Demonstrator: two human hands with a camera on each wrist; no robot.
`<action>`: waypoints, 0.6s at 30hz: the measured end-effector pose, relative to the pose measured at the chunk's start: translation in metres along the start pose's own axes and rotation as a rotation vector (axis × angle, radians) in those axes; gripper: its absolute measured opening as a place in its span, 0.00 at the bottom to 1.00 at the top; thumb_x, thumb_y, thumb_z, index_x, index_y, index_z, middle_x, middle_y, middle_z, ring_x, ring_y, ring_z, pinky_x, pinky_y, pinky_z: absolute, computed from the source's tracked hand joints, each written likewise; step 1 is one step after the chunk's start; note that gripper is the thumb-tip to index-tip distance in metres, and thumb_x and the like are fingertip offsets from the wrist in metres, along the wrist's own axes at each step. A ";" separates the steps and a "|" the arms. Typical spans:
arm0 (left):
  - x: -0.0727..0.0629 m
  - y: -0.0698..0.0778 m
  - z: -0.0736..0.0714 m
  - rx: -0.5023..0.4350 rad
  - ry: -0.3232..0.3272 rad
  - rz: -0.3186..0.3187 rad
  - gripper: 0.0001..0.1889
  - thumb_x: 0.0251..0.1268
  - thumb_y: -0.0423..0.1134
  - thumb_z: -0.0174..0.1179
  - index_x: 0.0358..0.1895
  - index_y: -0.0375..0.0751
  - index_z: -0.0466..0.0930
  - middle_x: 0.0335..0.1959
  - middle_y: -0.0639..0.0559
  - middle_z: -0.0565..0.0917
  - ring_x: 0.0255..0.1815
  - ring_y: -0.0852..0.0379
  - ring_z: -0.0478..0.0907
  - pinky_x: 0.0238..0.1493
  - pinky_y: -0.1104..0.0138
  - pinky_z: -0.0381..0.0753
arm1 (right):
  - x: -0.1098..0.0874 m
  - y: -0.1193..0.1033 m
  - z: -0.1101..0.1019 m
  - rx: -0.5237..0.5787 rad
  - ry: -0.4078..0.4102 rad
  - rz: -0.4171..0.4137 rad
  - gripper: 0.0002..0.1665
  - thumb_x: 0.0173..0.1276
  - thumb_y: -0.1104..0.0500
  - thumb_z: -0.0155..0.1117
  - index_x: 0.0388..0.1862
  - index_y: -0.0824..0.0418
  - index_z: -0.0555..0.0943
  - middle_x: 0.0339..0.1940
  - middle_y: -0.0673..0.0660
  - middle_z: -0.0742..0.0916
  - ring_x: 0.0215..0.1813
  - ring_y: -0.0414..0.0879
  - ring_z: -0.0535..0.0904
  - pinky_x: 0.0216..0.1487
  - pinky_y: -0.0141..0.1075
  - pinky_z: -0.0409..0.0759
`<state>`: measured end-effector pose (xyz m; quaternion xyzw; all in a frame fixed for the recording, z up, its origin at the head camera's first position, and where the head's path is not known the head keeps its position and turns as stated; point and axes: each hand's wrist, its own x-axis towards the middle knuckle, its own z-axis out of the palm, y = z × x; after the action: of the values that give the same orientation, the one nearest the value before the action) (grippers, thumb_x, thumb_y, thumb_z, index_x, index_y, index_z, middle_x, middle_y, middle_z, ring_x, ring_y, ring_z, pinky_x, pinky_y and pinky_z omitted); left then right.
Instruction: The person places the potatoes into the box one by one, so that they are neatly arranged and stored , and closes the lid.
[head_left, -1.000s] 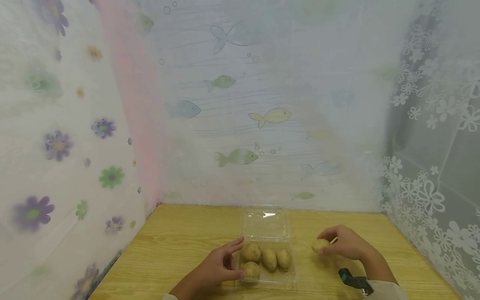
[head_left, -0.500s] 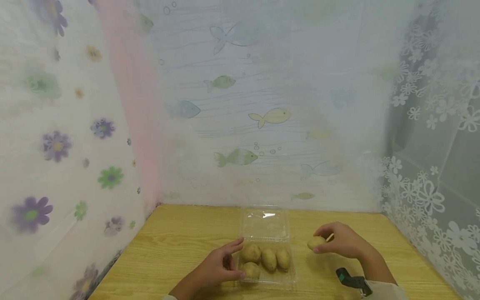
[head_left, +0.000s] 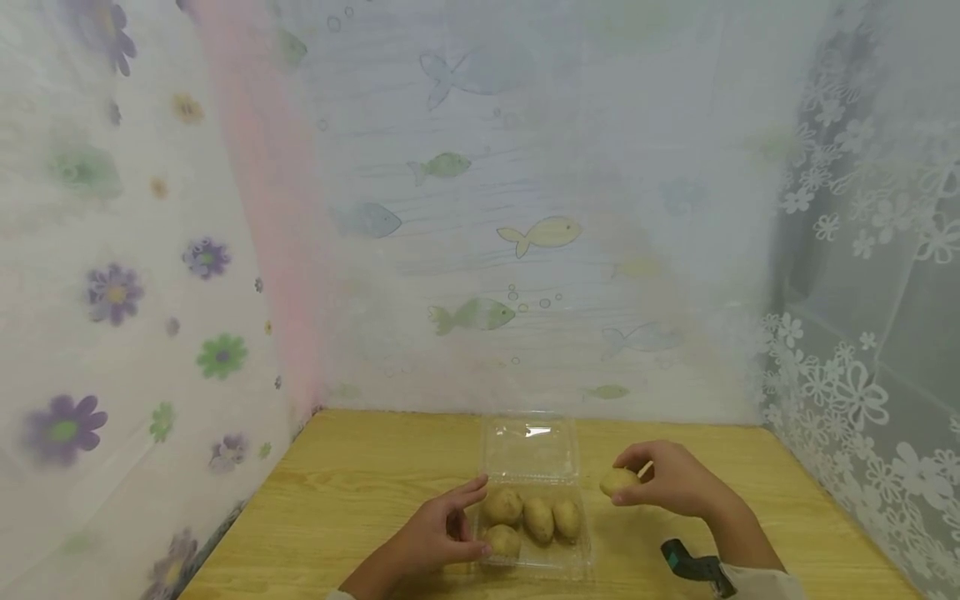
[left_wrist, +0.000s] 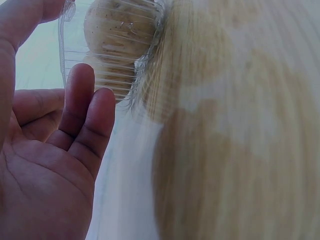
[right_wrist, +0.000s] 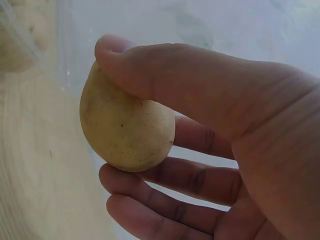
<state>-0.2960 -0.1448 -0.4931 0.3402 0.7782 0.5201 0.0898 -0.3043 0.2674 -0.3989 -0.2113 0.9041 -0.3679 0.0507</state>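
Note:
In the head view a clear plastic clamshell box (head_left: 551, 568) stands on the table with its lid (head_left: 528, 454) folded back. Several yellow-brown potatoes (head_left: 538, 518) lie in its base. At the box's left side is my left hand (head_left: 438, 529), thumb at the near corner and index finger extended along the far part. The left wrist view shows its relaxed fingers (left_wrist: 102, 112) against the ribbed wall. Right of the box, my right hand (head_left: 675, 479) holds another potato (head_left: 617, 481) between thumb and fingers. That potato (right_wrist: 127, 127) fills the grip in the right wrist view.
The wood-grain table (head_left: 360, 467) extends on both sides of the box. Patterned plastic sheets (head_left: 465, 250) enclose its back and sides. A dark strap with a small device (head_left: 690, 564) is on the right wrist.
My right hand has moved left, toward the box, and slightly up with the potato in its grip. My left hand and the box have stayed in place.

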 end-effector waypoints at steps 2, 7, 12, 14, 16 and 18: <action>0.000 0.000 0.000 0.008 0.003 0.003 0.45 0.65 0.45 0.73 0.80 0.34 0.60 0.85 0.44 0.54 0.34 0.69 0.78 0.39 0.70 0.86 | 0.001 -0.003 0.002 0.002 0.004 -0.007 0.31 0.60 0.45 0.81 0.58 0.58 0.85 0.54 0.57 0.86 0.47 0.49 0.83 0.40 0.38 0.85; -0.002 -0.001 0.001 0.020 0.006 0.010 0.45 0.65 0.45 0.74 0.79 0.33 0.61 0.85 0.42 0.55 0.34 0.70 0.78 0.40 0.70 0.86 | 0.003 -0.008 0.007 0.001 0.011 -0.021 0.31 0.60 0.44 0.81 0.57 0.58 0.85 0.52 0.57 0.86 0.45 0.49 0.83 0.38 0.36 0.84; -0.002 -0.003 0.001 0.023 0.008 0.007 0.45 0.65 0.46 0.74 0.80 0.34 0.61 0.85 0.43 0.55 0.34 0.69 0.78 0.40 0.70 0.86 | 0.004 -0.013 0.011 -0.015 0.002 -0.037 0.31 0.59 0.43 0.81 0.56 0.56 0.85 0.51 0.56 0.86 0.43 0.49 0.84 0.36 0.36 0.84; -0.001 -0.003 0.001 0.023 0.009 0.008 0.45 0.65 0.46 0.74 0.80 0.35 0.60 0.85 0.44 0.55 0.34 0.69 0.78 0.40 0.69 0.86 | 0.005 -0.016 0.012 -0.021 -0.001 -0.048 0.30 0.59 0.43 0.81 0.56 0.56 0.85 0.50 0.56 0.85 0.41 0.48 0.84 0.36 0.36 0.84; -0.001 -0.002 0.001 0.019 0.008 0.007 0.45 0.65 0.46 0.74 0.80 0.35 0.60 0.85 0.45 0.54 0.34 0.68 0.78 0.40 0.69 0.86 | 0.005 -0.019 0.013 -0.018 -0.004 -0.055 0.29 0.59 0.44 0.81 0.55 0.55 0.84 0.49 0.55 0.85 0.40 0.46 0.84 0.35 0.36 0.84; -0.002 -0.002 0.001 0.009 0.003 0.007 0.45 0.65 0.45 0.73 0.80 0.35 0.59 0.85 0.45 0.53 0.35 0.68 0.78 0.40 0.69 0.87 | 0.007 -0.022 0.015 -0.012 -0.009 -0.060 0.29 0.59 0.44 0.82 0.55 0.55 0.84 0.48 0.55 0.86 0.39 0.46 0.84 0.35 0.36 0.84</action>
<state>-0.2951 -0.1457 -0.4951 0.3425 0.7794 0.5177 0.0851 -0.2990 0.2411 -0.3941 -0.2403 0.8993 -0.3629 0.0426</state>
